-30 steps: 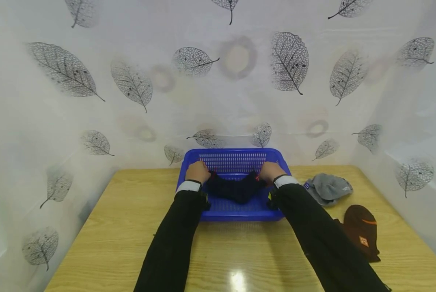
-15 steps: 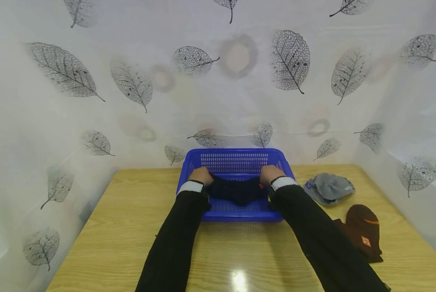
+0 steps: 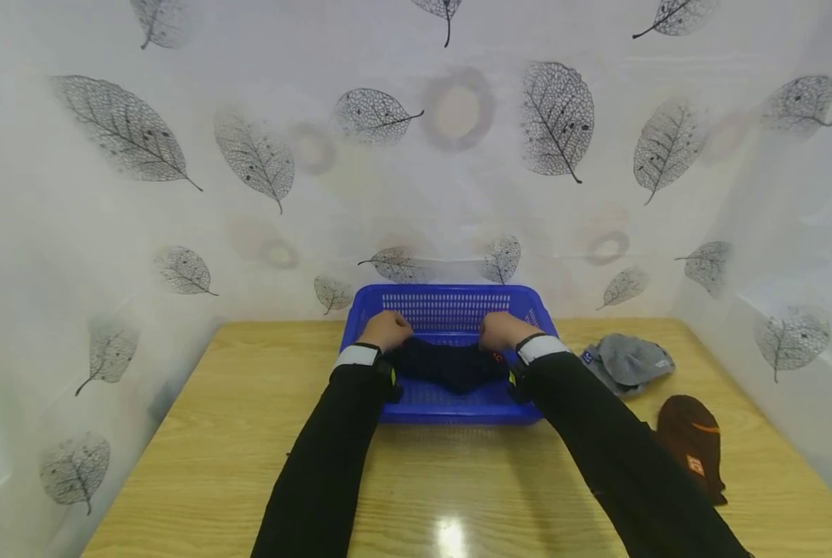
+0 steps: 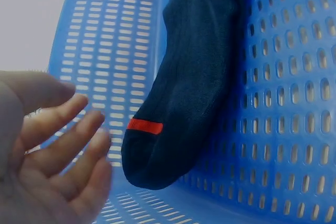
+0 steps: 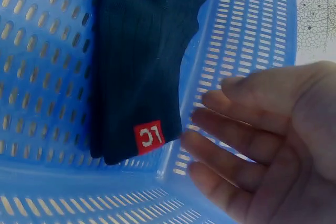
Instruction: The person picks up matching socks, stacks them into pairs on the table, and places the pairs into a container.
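A dark navy sock point(image 3: 451, 368) lies stretched lengthwise inside the blue plastic basket point(image 3: 458, 416). Its toe, marked by a red stripe, points to the left; the cuff with a red label point(image 5: 149, 137) is at the right. Beside the toe, my left hand point(image 4: 58, 156) has loosely bent fingers apart from the fabric. My right hand point(image 5: 262, 140) is at the cuff end, fingers loose and fingertips right at the cuff's edge, with nothing pinched. In the head view both hands hover over the basket's far half, their fingers mostly hidden.
On the wooden table point(image 3: 235, 434), a grey cap point(image 3: 628, 364) lies right of the basket. Nearer on the right is a brown knit hat point(image 3: 691, 442), partly covered by my right sleeve. A leaf-print curtain point(image 3: 451, 194) stands close behind the basket.
Both hands have let go of the sock, which was held by its ends and now lies in the basket. My right hand has shifted slightly left.
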`<state>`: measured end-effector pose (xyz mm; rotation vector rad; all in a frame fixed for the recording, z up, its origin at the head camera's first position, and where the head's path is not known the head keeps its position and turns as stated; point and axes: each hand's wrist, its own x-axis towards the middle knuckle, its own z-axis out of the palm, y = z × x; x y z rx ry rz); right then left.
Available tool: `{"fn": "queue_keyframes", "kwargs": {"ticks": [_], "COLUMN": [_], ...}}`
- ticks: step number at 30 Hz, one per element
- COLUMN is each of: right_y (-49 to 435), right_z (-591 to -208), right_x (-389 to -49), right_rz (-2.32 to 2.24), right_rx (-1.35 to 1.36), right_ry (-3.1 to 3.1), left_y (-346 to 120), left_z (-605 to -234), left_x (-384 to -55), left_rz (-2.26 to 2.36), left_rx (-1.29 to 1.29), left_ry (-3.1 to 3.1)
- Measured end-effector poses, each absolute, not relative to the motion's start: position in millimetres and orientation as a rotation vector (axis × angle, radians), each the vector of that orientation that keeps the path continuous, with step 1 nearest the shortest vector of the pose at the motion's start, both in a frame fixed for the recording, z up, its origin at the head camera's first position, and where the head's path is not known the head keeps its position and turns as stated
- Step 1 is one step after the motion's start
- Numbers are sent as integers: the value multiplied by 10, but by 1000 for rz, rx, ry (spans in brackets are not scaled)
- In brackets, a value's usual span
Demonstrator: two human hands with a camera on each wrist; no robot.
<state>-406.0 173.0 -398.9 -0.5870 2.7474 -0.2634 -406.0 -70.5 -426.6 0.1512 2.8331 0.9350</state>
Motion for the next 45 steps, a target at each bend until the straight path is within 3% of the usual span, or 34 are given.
{"fn": "queue_keyframes", "kwargs": {"ticks": [8, 12, 16, 19, 23, 30, 38, 45], "right_y": [1897, 1913, 1862, 1836, 1870, 2124, 2592, 2880], "right_z": [-4058, -4032, -4003, -3977, -3908, -3635, -3372, -3419], "right_x": [-4035, -4019, -4008, -3997, -3968, -3720, -3129, -2764], "right_rz": [-523, -497, -430, -395, -376, -475, -654, -692], "right_rx": [-221, -238, -336, -386, -488, -723, -719, -578], "right_ry": [2546, 2513, 2521, 2535, 2561, 2701, 2903, 2994], "left_y": [-641, -647, -757, -782, -753, -991, -1335, -1181], "left_z": [-4311, -4437, -4758, -4721, -4273, -3765, -3587, -3632], "left_x": [-4061, -4185, -4487, -4473, -4100, -3638, -3107, -2706], "left_rz": [702, 631, 579, 611, 648, 817, 1064, 1173], "left_rx": [88, 102, 292, 305, 277, 531, 698, 760], "left_ry": [2667, 2662, 2669, 2653, 2629, 2681, 2757, 2828]}}
